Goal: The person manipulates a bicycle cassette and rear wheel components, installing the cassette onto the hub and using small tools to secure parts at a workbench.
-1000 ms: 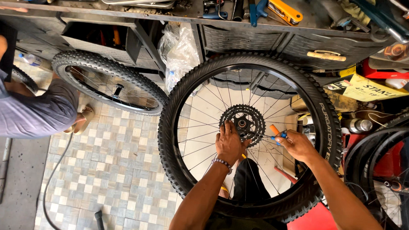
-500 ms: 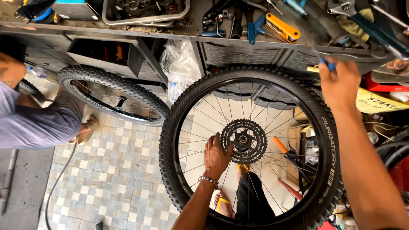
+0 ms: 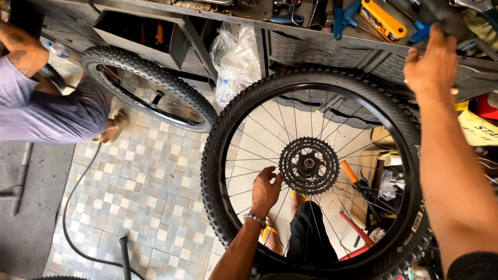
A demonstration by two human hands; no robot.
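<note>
A black bicycle wheel [image 3: 220,166] with a knobby tyre stands upright in front of me, its toothed cassette [image 3: 310,165] at the hub. My left hand [image 3: 266,191] grips the spokes just left of the cassette. My right hand [image 3: 435,66] is raised to the workbench [image 3: 313,45] above the wheel, its fingers closed around a blue-handled tool whose tip is hidden. Tools lie on the bench beside it, among them an orange multi-tool [image 3: 383,18] and blue-handled pliers [image 3: 341,16].
A second wheel [image 3: 151,87] leans under the bench at the left. A person in a purple shirt [image 3: 24,110] sits on the tiled floor at far left. A black hose [image 3: 80,228] curls across the tiles. Red and orange tools lie behind the spokes at the right.
My right hand left the spokes beside the cassette and rose to the workbench at upper right, carrying the blue-handled tool. My left hand stayed on the spokes.
</note>
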